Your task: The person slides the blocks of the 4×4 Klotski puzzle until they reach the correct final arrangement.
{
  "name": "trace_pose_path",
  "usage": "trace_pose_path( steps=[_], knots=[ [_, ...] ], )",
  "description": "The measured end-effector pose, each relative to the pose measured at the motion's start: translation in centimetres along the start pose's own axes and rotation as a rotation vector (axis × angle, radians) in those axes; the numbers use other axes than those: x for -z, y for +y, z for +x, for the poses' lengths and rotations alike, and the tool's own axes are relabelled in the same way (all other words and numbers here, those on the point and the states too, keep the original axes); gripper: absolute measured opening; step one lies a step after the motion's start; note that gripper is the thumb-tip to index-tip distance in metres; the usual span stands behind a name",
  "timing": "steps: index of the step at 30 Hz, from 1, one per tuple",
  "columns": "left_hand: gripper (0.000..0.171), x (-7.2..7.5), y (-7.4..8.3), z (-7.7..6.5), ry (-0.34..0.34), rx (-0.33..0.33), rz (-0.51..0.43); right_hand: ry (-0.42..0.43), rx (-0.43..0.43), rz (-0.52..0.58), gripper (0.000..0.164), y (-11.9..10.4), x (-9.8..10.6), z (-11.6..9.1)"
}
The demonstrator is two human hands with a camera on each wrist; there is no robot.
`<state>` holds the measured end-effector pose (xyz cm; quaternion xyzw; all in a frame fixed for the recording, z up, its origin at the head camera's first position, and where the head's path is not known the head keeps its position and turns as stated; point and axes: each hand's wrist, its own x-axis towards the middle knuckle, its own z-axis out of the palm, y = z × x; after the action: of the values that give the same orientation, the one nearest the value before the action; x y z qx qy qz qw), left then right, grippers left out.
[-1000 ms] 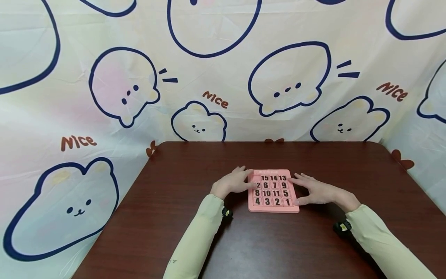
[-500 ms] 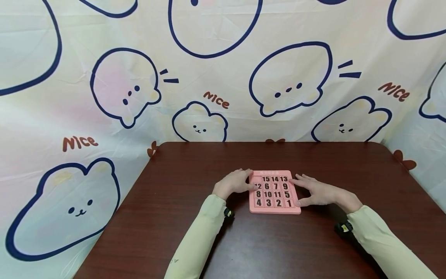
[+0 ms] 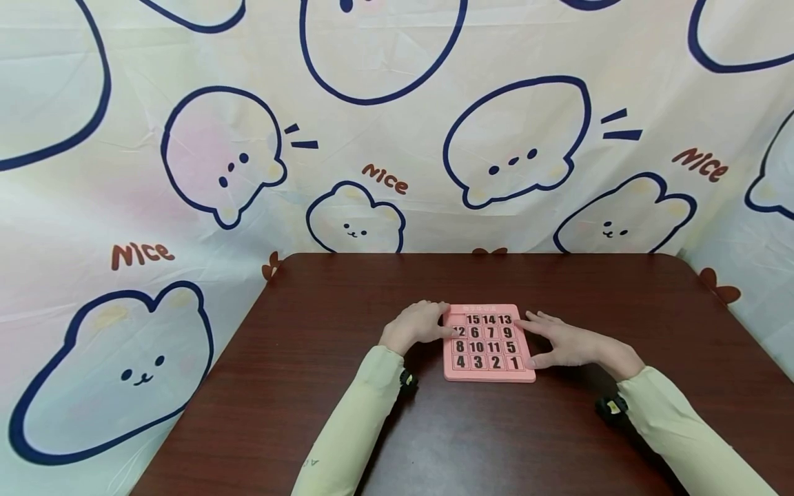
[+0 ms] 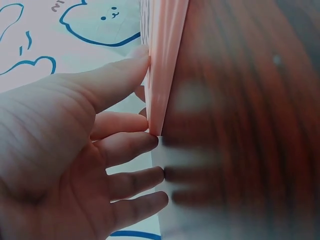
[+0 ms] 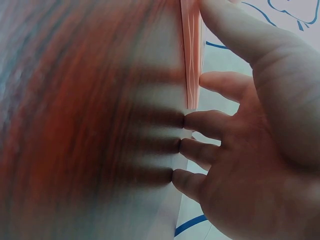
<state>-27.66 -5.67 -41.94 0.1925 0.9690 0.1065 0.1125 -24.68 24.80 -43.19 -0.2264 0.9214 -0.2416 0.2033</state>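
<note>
A pink number sliding puzzle [image 3: 489, 375] lies flat on the table, its black-numbered tiles facing up and a bare slot at its upper left. My left hand [image 3: 417, 325] is at the puzzle's left side, thumb tip over the edge by the 12 tile and index finger at the upper left corner. In the left wrist view, its other fingers extend loosely past the puzzle's side. My right hand [image 3: 567, 344] lies along the right side with fingers spread. Its thumb meets the edge near the 1 tile, and its index fingertip reaches the edge near the 13.
The dark brown wooden table [image 3: 459, 441] extends around the puzzle on all sides. Behind it hangs a pale curtain [image 3: 428, 138] with blue cartoon outlines. Black wrist cameras [image 3: 613, 406] sit under the light green sleeves [image 3: 353, 420].
My left thumb has drawn back slightly to the left, uncovering more of the 12 tile. My right hand keeps its place at the puzzle's right edge, and the tiles stay in the same order.
</note>
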Motion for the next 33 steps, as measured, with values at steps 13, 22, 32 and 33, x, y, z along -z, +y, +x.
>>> trace_pose_path(
  steps=[13,22,32,33],
  knots=[
    [0.068,-0.2,0.8,-0.1,-0.072,0.037,-0.002,0.002,-0.007,-0.004,0.096,0.2,-0.2,0.1],
    [0.039,-0.2,0.8,0.1,-0.058,0.017,0.017,0.001,-0.006,0.002,0.096,0.2,-0.1,0.1],
    [0.028,-0.5,1.1,0.1,0.04,-0.042,0.116,-0.002,-0.014,-0.004,0.096,0.1,-0.1,0.1],
    [0.029,-0.5,1.0,0.1,0.059,-0.049,0.126,-0.002,-0.015,-0.004,0.096,0.1,-0.1,0.1]
  ],
)
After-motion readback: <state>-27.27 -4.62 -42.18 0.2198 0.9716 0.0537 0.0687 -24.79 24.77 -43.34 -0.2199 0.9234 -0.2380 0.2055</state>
